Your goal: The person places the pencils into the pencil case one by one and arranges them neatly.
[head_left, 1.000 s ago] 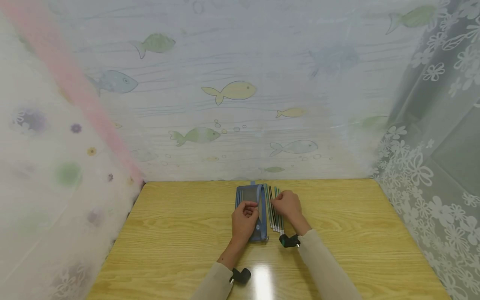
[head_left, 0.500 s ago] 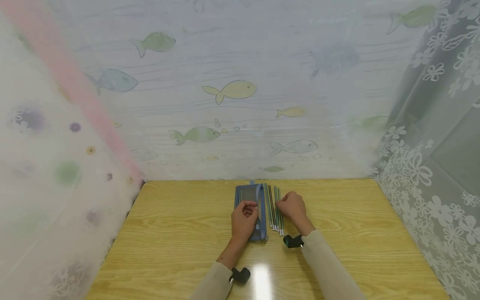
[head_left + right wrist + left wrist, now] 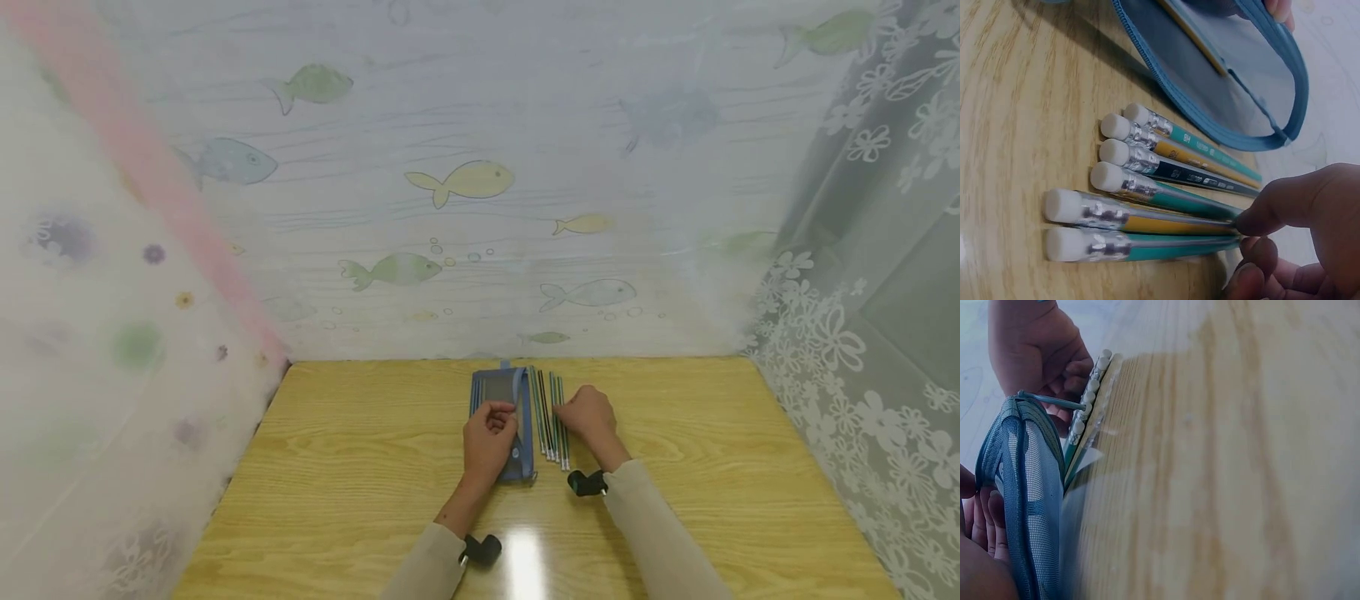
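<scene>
My left hand [image 3: 489, 442] pinches the edge of a blue mesh pencil case [image 3: 527, 433], whose zipped mouth gapes in the right wrist view. A yellow pencil [image 3: 1192, 44] shows inside it. Several eraser-tipped pencils lie side by side on the table, just right of the case. My right hand [image 3: 590, 415] pinches the two outermost, a yellow pencil [image 3: 1160, 222] and a green pencil [image 3: 1166, 247], between thumb and fingers near their far part. These two sit slightly apart from the others, among them a dark pencil [image 3: 1210, 180]. White erasers point toward the person.
The wood-grain table [image 3: 360, 450] backs onto a fish-patterned curtain [image 3: 465, 275]. Lace with white flowers [image 3: 832, 333] hangs at the right. Black wrist cameras [image 3: 482, 551] sit at both cuffs.
My right hand has shifted a little to the right. The two outermost pencils now lie slightly farther from the rest. My left hand and the pencil case have stayed in place.
</scene>
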Demonstrator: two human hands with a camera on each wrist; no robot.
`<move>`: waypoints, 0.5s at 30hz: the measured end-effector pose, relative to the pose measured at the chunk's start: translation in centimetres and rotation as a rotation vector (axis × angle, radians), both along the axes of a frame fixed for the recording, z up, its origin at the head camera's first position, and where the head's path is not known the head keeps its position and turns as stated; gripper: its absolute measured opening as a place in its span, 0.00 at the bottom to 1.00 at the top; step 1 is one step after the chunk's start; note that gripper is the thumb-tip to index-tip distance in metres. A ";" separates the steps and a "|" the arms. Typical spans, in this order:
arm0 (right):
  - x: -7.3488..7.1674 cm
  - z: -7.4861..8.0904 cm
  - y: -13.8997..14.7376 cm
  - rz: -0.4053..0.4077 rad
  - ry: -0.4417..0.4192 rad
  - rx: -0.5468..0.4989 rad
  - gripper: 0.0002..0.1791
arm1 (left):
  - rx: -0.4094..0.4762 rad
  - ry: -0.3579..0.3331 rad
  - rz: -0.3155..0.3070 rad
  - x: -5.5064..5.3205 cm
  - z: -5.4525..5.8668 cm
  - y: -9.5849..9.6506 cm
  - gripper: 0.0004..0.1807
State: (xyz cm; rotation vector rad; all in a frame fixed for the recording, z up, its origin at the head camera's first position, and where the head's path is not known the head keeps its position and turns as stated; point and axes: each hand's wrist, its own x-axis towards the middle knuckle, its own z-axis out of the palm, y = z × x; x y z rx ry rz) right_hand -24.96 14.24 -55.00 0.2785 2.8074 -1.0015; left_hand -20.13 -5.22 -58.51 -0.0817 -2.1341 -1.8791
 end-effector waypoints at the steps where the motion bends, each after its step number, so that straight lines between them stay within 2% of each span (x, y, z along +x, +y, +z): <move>1: 0.0 0.0 0.0 -0.001 -0.007 0.001 0.23 | -0.002 -0.003 -0.001 0.0 0.0 0.0 0.08; 7: 0.1 0.3 0.2 -0.003 -0.034 0.016 0.21 | -0.004 -0.019 0.002 0.1 0.1 0.0 0.09; 15: 0.2 0.5 0.1 -0.010 -0.048 0.034 0.24 | -0.005 -0.010 -0.002 0.3 0.0 0.0 0.09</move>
